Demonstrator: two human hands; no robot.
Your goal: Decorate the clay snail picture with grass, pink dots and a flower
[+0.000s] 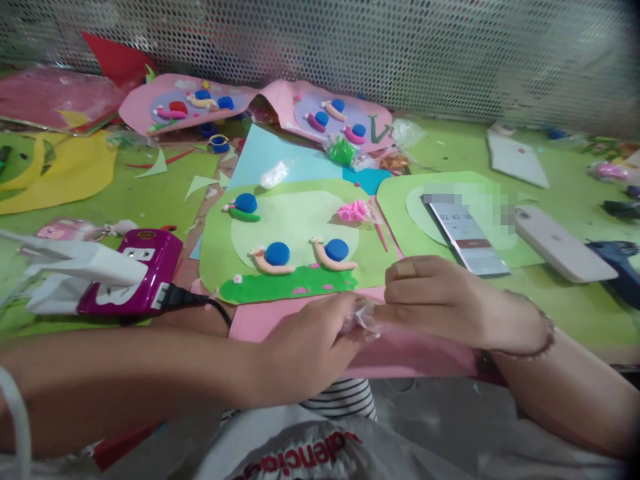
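Note:
Between my two hands is a small clear plastic wrapper (367, 321); whatever it contains is hidden. My left hand (320, 340) pinches it from the left, and my right hand (440, 300), fingers curled, grips its other side. Just beyond them lies a green card (215, 267) with a paler oval. On it are several clay snails with blue shells, among them a snail (278, 255) at the lower left and another snail (337, 251) to its right. A green clay strip (280, 287) runs beneath them. Pink clay in plastic (354, 212) rests at the card's right.
At left stands a purple power strip (145, 267) with white chargers and a black cord. A phone (467, 233) lies on a second green card (400, 207), a white phone (565, 243) beside it. Pink snail cards (280, 100) lean near the mesh panel (350, 47).

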